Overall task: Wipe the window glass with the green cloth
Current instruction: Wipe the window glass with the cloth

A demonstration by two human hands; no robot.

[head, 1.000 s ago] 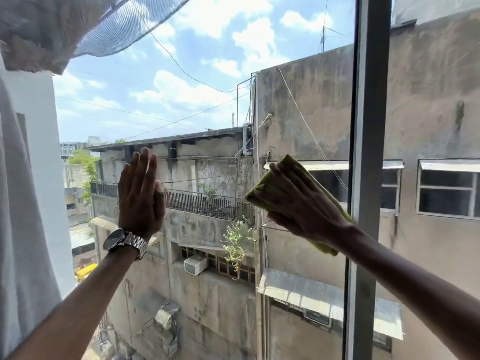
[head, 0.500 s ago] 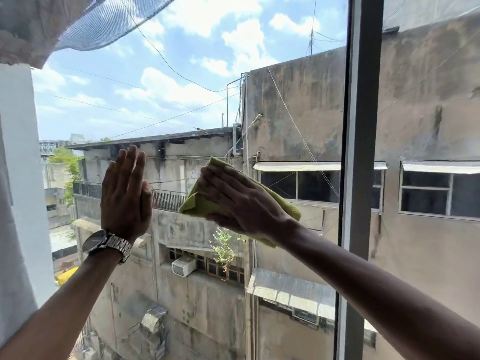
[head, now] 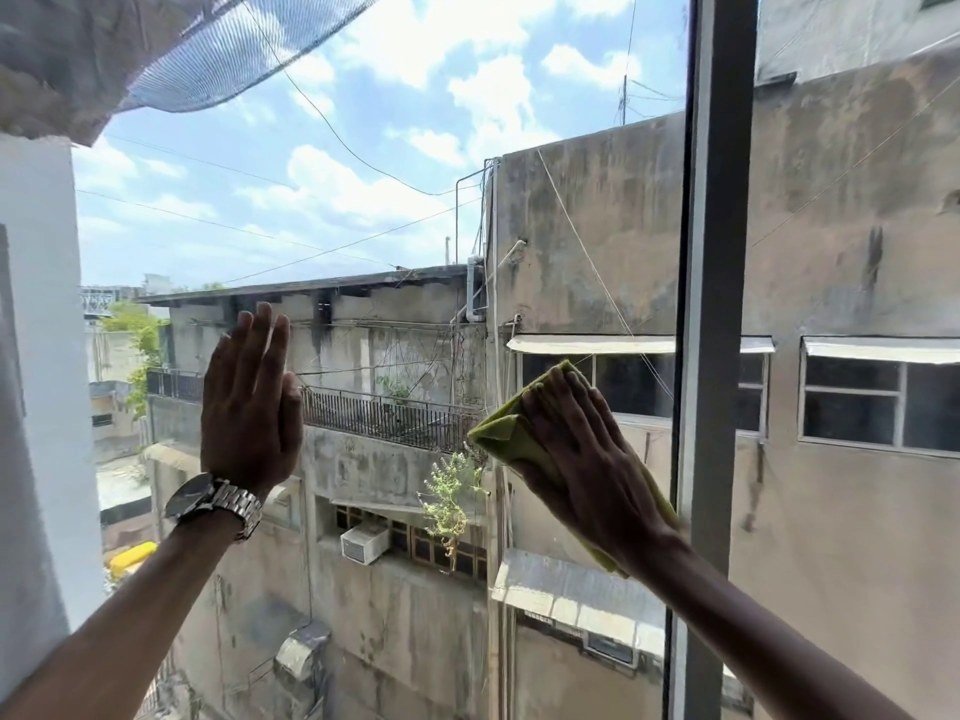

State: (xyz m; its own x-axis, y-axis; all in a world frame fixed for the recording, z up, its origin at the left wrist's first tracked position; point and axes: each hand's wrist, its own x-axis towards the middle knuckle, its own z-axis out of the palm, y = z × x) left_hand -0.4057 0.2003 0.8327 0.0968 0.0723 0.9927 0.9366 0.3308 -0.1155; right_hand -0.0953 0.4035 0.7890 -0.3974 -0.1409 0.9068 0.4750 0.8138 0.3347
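- Your right hand [head: 582, 459] lies flat and spread on the green cloth [head: 506, 433], and presses it against the window glass [head: 415, 210], just left of the dark window frame [head: 719, 304].
- Your left hand [head: 249, 402] is open with the fingers together; the palm rests on the glass at the left, well apart from the cloth, and holds nothing. A metal wristwatch [head: 215, 504] sits on this wrist.
- You do not grip the cloth between fingers; only the palm pressure keeps it on the pane.
- I judge the cloth soft, light and limp. It is folded, and its corners stick out above and below your hand.
- On smooth vertical glass it can slip or fall if you lift the palm, so keep even pressure, or pinch one folded edge with the thumb.
- The glass is stiff but fragile, so push with the flat hand and not with the fingertips.
- The wipe is in progress at the middle height of the pane; the upper part near the grey netting [head: 171, 49] looks not yet reached.
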